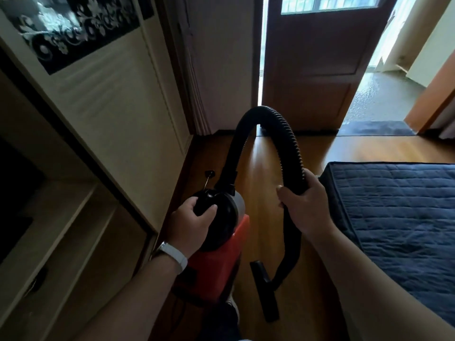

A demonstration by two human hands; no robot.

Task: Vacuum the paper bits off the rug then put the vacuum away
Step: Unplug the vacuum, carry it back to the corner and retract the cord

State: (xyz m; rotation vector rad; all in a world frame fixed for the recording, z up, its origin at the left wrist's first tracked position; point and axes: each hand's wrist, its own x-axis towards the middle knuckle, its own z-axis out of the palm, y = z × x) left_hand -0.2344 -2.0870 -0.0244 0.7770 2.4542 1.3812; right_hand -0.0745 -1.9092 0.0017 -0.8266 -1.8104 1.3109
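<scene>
An orange vacuum (216, 264) with a black top hangs above the wooden floor at the lower middle. My left hand (190, 223) grips its black handle. A black ribbed hose (268, 126) arches up from the vacuum and comes down into my right hand (304, 205), which is closed around it. Below that hand the tube ends in a flat black floor nozzle (264, 289), close to the floor. The dark blue quilted rug (398, 207) lies on the floor to the right of the hose. No paper bits show on it.
A cream cabinet (118, 114) with open shelves (61, 242) fills the left side. A brown door (315, 65) stands open straight ahead, with a lit balcony floor (379, 99) beyond. Bare wooden floor (268, 193) runs between cabinet and rug.
</scene>
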